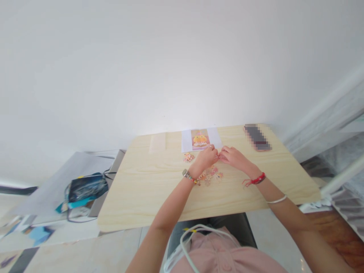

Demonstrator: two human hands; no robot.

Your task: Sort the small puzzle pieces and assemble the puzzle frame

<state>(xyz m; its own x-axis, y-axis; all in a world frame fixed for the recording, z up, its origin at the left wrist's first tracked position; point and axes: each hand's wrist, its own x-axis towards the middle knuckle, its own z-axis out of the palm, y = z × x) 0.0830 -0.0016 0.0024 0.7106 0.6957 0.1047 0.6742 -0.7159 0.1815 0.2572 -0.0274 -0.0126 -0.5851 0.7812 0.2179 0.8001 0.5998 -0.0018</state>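
My left hand (205, 158) and my right hand (233, 158) meet over the table, fingertips pinched together. Between them is something small and pinkish, seemingly a jigsaw piece, mostly covered by the fingers. Below my left hand lies a loose spread of small jigsaw pieces (212, 173) in pink, orange and white, partly hidden by that hand and wrist. A smaller heap of pieces (188, 157) sits to the left of my left hand. Just beyond the hands is a white sheet (186, 141) with a printed picture (200, 138) of a yellow-orange figure on it.
The light wooden table (136, 193) stands against a white wall (176, 68). At its back right lies a phone (257, 137), and a pale translucent sheet (157, 143) is at the back left. A dark bag (88, 187) rests left of the table. A white cable (184, 242) loops over my lap.
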